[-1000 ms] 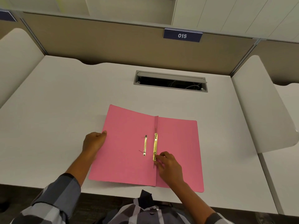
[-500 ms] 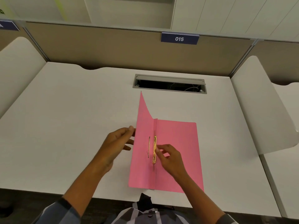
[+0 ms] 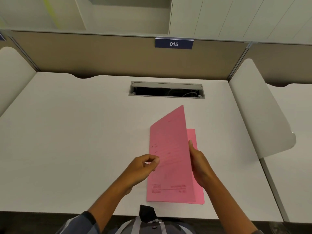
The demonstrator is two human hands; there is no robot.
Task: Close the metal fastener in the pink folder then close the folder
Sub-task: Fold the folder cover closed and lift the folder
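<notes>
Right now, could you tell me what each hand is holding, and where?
Left hand pinches the pink folder's front cover; right hand rests against its free edge.

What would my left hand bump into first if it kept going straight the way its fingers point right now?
Most likely the folder's front cover. The left hand points right, fingertips already at that cover's outer face near the spine side. Past it sits the right hand, though depth is hard to judge.

You have one pink card folder (image 3: 170, 159) on one white desk (image 3: 67, 132), two bare hands, left (image 3: 143, 168) and right (image 3: 199, 164), one grey cable slot (image 3: 166, 90), and one dark blue "015" number plate (image 3: 173, 43).
</notes>
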